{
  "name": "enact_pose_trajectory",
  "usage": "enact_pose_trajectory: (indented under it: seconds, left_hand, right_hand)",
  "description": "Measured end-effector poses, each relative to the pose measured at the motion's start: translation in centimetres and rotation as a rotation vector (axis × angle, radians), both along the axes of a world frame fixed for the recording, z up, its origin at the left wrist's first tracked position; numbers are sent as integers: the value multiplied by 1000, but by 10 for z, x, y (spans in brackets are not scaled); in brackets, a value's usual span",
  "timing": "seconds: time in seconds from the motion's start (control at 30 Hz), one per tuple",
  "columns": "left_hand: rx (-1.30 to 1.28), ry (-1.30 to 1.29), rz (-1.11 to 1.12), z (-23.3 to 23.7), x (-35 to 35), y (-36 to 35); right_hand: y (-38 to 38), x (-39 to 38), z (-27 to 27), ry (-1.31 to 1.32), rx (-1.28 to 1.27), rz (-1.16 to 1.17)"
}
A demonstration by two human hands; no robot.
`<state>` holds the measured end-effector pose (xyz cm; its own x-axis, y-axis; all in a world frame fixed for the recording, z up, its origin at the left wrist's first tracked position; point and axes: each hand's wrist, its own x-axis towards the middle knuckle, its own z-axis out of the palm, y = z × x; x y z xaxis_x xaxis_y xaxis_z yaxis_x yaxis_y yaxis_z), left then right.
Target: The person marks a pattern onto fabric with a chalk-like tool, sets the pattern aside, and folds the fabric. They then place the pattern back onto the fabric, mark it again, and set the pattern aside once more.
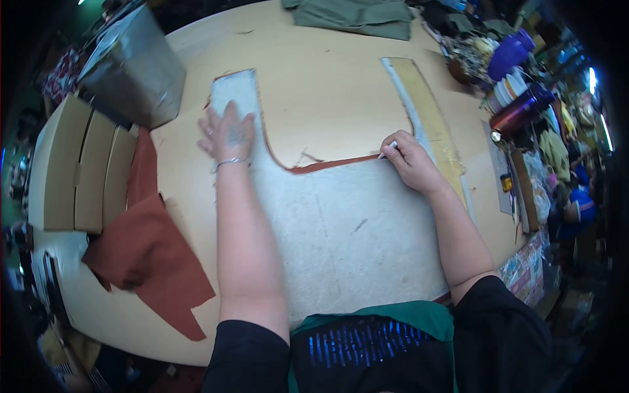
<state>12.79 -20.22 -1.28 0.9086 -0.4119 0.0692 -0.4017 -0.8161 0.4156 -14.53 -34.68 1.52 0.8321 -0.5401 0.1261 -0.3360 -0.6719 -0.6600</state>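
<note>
A large grey-white pattern piece (354, 229) with a U-shaped cutout lies on the table in front of me. Rust-brown fabric (327, 164) shows as a narrow strip along the cutout's lower edge, beneath the pattern. My left hand (229, 133) rests flat with fingers spread on the pattern's upper left arm. Pinched in my right hand (407, 157) is a small piece of white chalk (388, 149), its tip at the cutout's lower right edge. Beside that hand a yellowish strip (426, 105) runs along the pattern's right arm.
Cardboard boxes (62, 164) and a grey metal-looking box (141, 72) stand at the left. A rust-brown fabric scrap (154, 255) lies near them. Folded green cloth (354, 19) is at the far edge. Bottles, including a dark purple one (521, 110), and clutter line the right side.
</note>
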Motion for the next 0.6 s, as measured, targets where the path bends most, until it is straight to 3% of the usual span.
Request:
enact_pose_trajectory:
  seconds: [0.17, 0.27, 0.37, 0.43, 0.5, 0.57, 0.6]
  left_hand:
    - [-128, -83, -2, 2, -6, 2]
    - [-354, -323, -156, -25, 18, 7]
    - [-375, -534, -280, -20, -1, 12]
    - [-396, -452, -451, 1, -39, 7]
    - [-439, -199, -628, 21, -110, -6]
    - [-236, -340, -785, 16, -166, -19]
    - [-125, -241, -855, 8, -180, -21]
  right_hand:
    - [-22, -22, -24, -185, -17, -13]
    - [-19, -20, -23, -202, -76, -67]
    - [-18, -21, -26, -212, -92, -84]
    - [-20, -18, -26, -220, -91, -98]
    - [-16, -21, -30, -248, -54, -101]
    - [-22, -23, -29, -319, -13, -74]
    - [-33, -25, -33, -437, 121, -172]
